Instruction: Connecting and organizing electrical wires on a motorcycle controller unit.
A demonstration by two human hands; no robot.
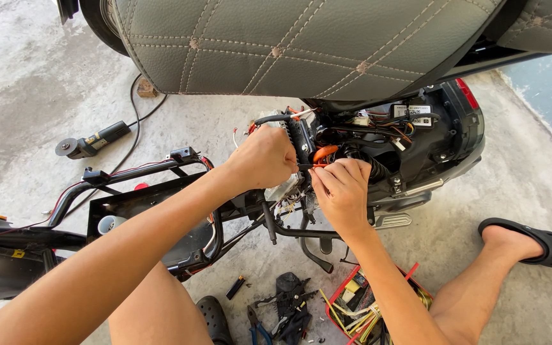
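Seen from above, a person crouches beside an opened electric scooter with its quilted seat lifted. The left hand is closed in a fist round a black wiring bundle that runs upright. The right hand, just beside it and slightly lower, pinches thin orange wires at its fingertips (they lie crosswise, toward the left hand). Tangled cables crowd the compartment behind. Pliers and a red parts tray lie on the concrete floor; an angle grinder sits well apart.
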